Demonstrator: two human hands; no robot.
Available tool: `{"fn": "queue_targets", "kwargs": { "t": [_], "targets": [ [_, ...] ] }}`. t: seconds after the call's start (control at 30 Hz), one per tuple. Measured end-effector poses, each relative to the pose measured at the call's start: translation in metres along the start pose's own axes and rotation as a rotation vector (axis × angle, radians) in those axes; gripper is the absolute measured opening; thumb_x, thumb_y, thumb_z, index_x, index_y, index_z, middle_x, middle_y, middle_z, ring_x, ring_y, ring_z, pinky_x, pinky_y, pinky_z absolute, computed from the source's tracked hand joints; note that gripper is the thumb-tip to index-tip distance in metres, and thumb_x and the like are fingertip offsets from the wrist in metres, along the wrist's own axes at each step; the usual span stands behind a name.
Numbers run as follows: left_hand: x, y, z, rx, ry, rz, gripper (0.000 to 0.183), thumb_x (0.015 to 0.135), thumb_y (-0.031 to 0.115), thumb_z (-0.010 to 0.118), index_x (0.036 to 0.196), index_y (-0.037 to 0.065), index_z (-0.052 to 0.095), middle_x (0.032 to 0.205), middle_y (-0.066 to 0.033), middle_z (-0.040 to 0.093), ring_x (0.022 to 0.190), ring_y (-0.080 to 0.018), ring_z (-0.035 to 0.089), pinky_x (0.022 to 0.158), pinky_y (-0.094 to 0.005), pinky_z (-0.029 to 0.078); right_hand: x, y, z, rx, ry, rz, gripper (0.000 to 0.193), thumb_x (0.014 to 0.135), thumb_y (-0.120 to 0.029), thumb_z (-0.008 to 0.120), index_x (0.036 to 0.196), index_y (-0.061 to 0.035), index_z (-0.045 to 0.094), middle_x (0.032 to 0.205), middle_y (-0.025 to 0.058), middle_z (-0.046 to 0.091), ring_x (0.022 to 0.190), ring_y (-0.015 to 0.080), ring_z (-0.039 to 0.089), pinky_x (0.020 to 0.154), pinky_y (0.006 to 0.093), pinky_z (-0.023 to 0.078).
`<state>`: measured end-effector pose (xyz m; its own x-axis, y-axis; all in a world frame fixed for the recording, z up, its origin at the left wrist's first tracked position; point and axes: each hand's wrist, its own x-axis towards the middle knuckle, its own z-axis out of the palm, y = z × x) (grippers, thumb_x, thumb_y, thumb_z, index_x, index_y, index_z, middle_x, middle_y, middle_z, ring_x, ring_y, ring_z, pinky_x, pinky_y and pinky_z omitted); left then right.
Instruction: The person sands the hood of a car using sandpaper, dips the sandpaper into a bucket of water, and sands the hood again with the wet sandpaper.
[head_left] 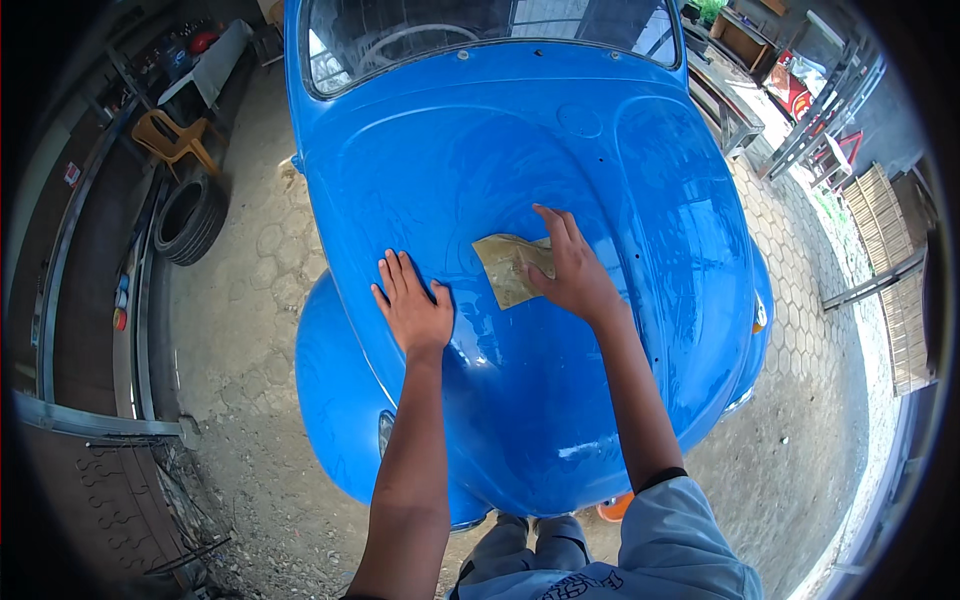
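The left hand [413, 310] lies splay-fingered on the blue hood [450, 200]; the right hand [578, 272] arches over a brown sheet [508, 270], grip unclear; bucket-like orange object [614, 509] near, partly hidden.

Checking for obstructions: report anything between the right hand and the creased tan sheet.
Nothing visible intervenes: the right hand overlaps the right side of the creased tan sheet, over the glossy blue car hood.

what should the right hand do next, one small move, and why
I'd probably bring the right hand more squarely over the tan sheet: its thumb overlaps the sheet, but some fingers reach past the upper edge. The left hand is already spread on the blue hood.
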<state>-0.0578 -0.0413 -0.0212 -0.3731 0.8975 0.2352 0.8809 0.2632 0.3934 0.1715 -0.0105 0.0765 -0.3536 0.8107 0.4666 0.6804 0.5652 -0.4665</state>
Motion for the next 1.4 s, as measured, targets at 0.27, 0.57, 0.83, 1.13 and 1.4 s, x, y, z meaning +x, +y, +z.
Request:
{"fn": "queue_targets", "kwargs": {
  "t": [0.27,0.57,0.83,1.13,1.4],
  "targets": [
    [0.003,0.01,0.003,-0.013,-0.012,0.023,0.068,0.097,0.029,0.046,0.159,0.005,0.029,0.169,-0.0107,0.02,0.158,-0.0256,0.012,0.128,-0.0495,0.006,-0.021,0.068,0.004,-0.025,-0.082,0.448,0.053,0.092,-0.02,0.068,0.136,0.0036,0.052,0.118,0.0256,0.062,0.107,0.0445,0.062,0.094,0.0492,0.051],
    [0.002,0.005,0.001,-0.024,-0.007,0.033,0.07,0.095,0.029,0.046,0.158,0.003,0.03,0.169,-0.0123,0.021,0.158,-0.0274,0.012,0.128,-0.0509,0.008,-0.012,0.051,0.002,0.32,-0.013,0.541,0.048,0.087,-0.007,0.072,0.134,-0.0033,0.062,0.094,0.0131,0.065,0.084,0.0273,0.063,0.079,0.0389,0.051],
    [-0.001,0.007,0.001,-0.02,-0.026,0.034,0.069,0.097,0.027,0.047,0.159,0.004,0.028,0.169,-0.0105,0.02,0.158,-0.0266,0.012,0.128,-0.0504,0.007,-0.01,0.068,-0.024,0.103,0.004,0.351,0.064,0.079,0.002,0.071,0.141,-0.0079,0.056,0.103,0.0116,0.064,0.091,0.0314,0.063,0.084,0.0411,0.051],
    [0.004,0.001,0.001,0.011,0.005,0.048,0.068,0.097,0.026,0.046,0.159,0.004,0.028,0.169,-0.0109,0.021,0.158,-0.0273,0.013,0.127,-0.0513,0.007,0.005,0.017,-0.025,-0.015,-0.203,0.026,0.08,0.085,-0.012,0.064,0.157,-0.0061,0.031,0.156,0.019,0.04,0.139,0.0371,0.044,0.108,0.0453,0.045],
    [0.004,0.004,0.003,0.019,-0.007,0.042,0.068,0.097,0.025,0.046,0.159,0.004,0.027,0.169,-0.011,0.021,0.158,-0.0273,0.013,0.127,-0.0512,0.007,-0.035,0.029,0.051,-0.375,-0.133,0.03,0.066,0.097,-0.036,0.049,0.157,-0.0094,0.036,0.165,0.0174,0.03,0.153,0.0321,0.027,0.124,0.0484,0.023]
  ]
}}
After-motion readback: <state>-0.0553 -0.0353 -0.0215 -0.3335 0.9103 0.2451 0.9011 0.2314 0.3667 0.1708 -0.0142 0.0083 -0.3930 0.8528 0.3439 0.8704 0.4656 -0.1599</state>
